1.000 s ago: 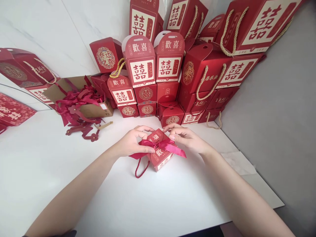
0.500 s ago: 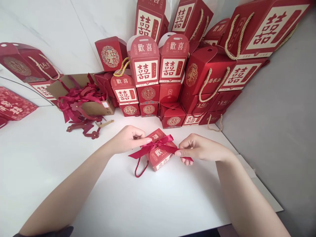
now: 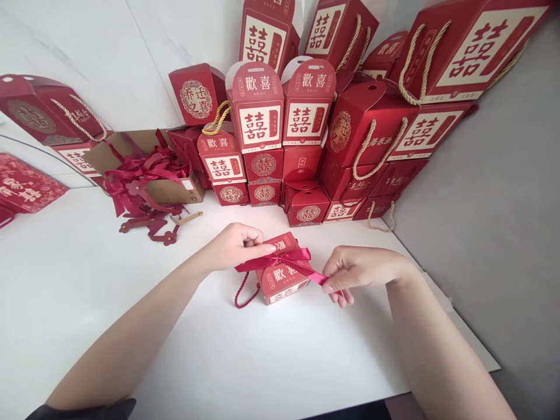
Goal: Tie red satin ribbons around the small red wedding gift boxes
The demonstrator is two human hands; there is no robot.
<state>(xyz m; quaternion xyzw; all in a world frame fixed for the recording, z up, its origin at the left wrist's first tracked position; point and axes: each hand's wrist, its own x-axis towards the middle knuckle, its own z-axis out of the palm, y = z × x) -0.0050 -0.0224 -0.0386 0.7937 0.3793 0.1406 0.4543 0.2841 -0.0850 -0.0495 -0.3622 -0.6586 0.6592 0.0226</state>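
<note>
While the left hand pinches the satin bow on the red gift box near the table's middle, the right hand holds one ribbon tail out rightward — apparently tightening, which calls for an even pull.

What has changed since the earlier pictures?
The right hand has moved right and toward the wearer, taking hold of the loose ribbon tail and drawing it away from the bow. The small box has turned slightly clockwise. The left hand stays by the bow; stacked boxes and brown carton stay put.
</note>
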